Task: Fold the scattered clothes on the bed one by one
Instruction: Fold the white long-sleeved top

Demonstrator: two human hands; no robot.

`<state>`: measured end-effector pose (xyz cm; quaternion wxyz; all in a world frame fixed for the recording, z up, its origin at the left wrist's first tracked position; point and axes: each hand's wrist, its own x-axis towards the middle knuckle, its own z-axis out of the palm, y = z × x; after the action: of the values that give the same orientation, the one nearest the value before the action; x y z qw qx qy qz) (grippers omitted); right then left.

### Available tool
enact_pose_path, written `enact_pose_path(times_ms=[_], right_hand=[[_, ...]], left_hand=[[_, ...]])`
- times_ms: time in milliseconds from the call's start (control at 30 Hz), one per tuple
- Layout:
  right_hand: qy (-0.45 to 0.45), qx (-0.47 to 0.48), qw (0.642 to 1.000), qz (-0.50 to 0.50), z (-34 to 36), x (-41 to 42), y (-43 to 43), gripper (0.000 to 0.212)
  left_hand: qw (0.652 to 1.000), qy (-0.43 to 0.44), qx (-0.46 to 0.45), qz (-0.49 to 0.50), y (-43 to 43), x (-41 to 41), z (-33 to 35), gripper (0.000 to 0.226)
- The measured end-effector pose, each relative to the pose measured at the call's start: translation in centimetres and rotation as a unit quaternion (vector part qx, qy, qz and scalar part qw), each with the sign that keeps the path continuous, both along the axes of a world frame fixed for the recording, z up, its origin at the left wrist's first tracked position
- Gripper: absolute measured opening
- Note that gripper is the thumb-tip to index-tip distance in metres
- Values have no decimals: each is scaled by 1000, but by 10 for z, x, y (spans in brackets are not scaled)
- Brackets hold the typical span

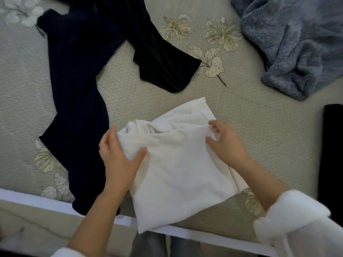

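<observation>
Here, bed edge: the white top (178, 173) lies on the bed (259, 127) straight in front of the person, and its near corner hangs over the white rail (37, 199).
Long axis: it runs from that near corner away towards the far right, a little askew to the rail.
Near half: flat and smooth, already doubled by the look of the layered right edge.
Left hand (118, 156): grips the top's left edge. The thumb lies on the cloth and the fingers (111, 130) are curled round behind the edge.
Right hand (225, 141): pinches a ridge of cloth at the right edge, level with the left hand.
Between the hands: the far half is bunched into creases, with a flat flap sticking out beyond the right hand.
Key relation: the loose part lies away from both hands. Neither is nearer, as each holds its own side.
Next move, my guess: pull the far half taut sideways, then bring it towards the rail over the smooth half.
Left of it: a navy garment (78, 89), sprawled, close beside the left hand.
Farther: a black garment (161, 62), apart from the top.
Far right: a grey knit (297, 43), crumpled, well apart.
Right margin: a dark piece (333, 154), too cropped to tell.
</observation>
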<state>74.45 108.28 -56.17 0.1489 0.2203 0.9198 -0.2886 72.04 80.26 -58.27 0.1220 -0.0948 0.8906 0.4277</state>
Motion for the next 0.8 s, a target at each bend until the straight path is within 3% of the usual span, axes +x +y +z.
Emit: enact_pose_path(times_ms=[100,200,300,400,600,700,800], right_hand=[[-58,89,981,165,-15,-25,-3,65],[-43,120,961,247,-28,-28,-3,38],[15,92,964,248,-29,-19,0,24],[55,68,970,226,-19,-18,8,22],[141,141,928,315,1,-61,9,42],[171,204,902,341,-11,-85,5,32],[187,219,897,335,-31,-98,-1,26]], left_hand=[[991,-29,-84,-102,1,-27,-8,99],[977,-21,-112,-179,-1,-42,-13,63],[974,28,-59,-216,-3,-36,-5,28],[988,2,-13,-155,-3,-26,10,39],[997,-26,66,-2,-5,-38,8,67],[998,-7,49,28,-3,-54,0,58],[999,6,27,44,-1,-64,-8,56]])
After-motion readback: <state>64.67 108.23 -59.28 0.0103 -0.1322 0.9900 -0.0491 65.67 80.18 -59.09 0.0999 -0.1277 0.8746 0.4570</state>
